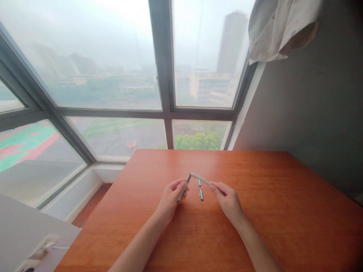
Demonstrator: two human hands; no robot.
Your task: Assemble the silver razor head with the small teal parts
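Observation:
My left hand is closed around a grey pen, which tilts up to a dark upper end. My right hand pinches a slim whitish pen by its lower right end. The upper ends of both pens meet or nearly meet above the table; whether they touch I cannot tell. Between my hands, two short dark green pieces like pen caps lie on the table: a nearer one and a farther one, partly behind the whitish pen.
The reddish-brown wooden table reaches to the large windows. A grey wall stands at the right, with a pale cloth hanging above. At lower left, a power socket has a white plug in it.

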